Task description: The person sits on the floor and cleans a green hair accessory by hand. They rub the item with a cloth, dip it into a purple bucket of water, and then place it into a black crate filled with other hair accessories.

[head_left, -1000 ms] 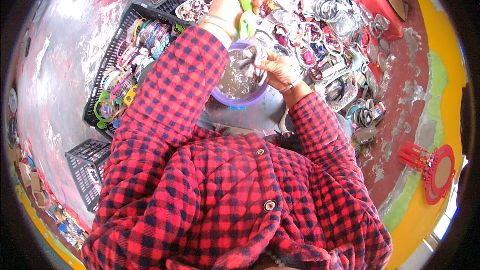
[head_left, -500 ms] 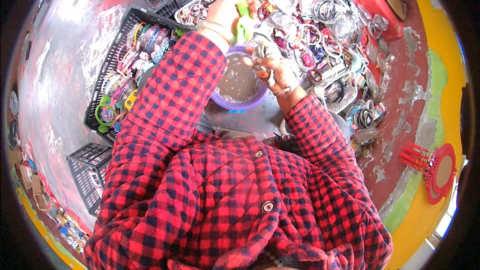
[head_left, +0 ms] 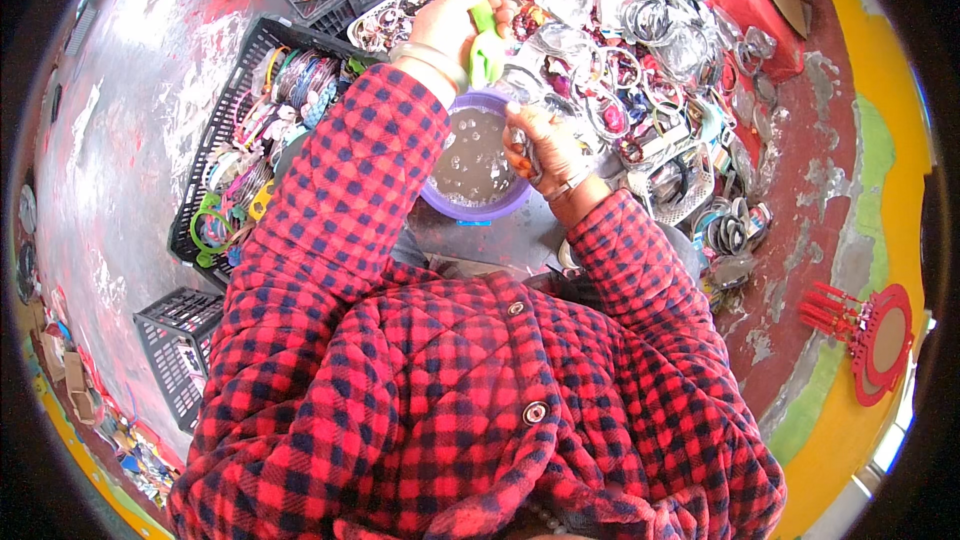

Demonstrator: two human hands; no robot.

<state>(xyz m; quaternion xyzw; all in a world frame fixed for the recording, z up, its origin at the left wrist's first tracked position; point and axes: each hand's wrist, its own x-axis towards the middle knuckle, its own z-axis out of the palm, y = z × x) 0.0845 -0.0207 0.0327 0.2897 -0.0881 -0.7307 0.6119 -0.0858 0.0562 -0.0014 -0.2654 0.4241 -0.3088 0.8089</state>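
My left hand (head_left: 450, 22) is closed round a bright green, soft-looking headband (head_left: 487, 58), whose ends stick out above and below the fingers. It is held beyond the far rim of a purple basin (head_left: 472, 213) of murky grey, bubbly water (head_left: 472, 155). At the basin's right rim, my right hand (head_left: 550, 145) is clenched round a wet grey cloth (head_left: 519, 142). Only a little of that cloth shows between the fingers; the rest is hidden in the fist.
A big heap of hair bands and plastic-wrapped trinkets (head_left: 640, 50) lies beyond and right of the basin. On the left stands a black crate (head_left: 190, 195) of colourful headbands, with a smaller black crate (head_left: 180, 350) nearer me. A white basket (head_left: 375, 15) sits behind my left hand.
My right hand has turned and tightened, so the grey cloth that bulged above the fingers is now mostly inside the fist. My left hand and the green headband have barely moved.
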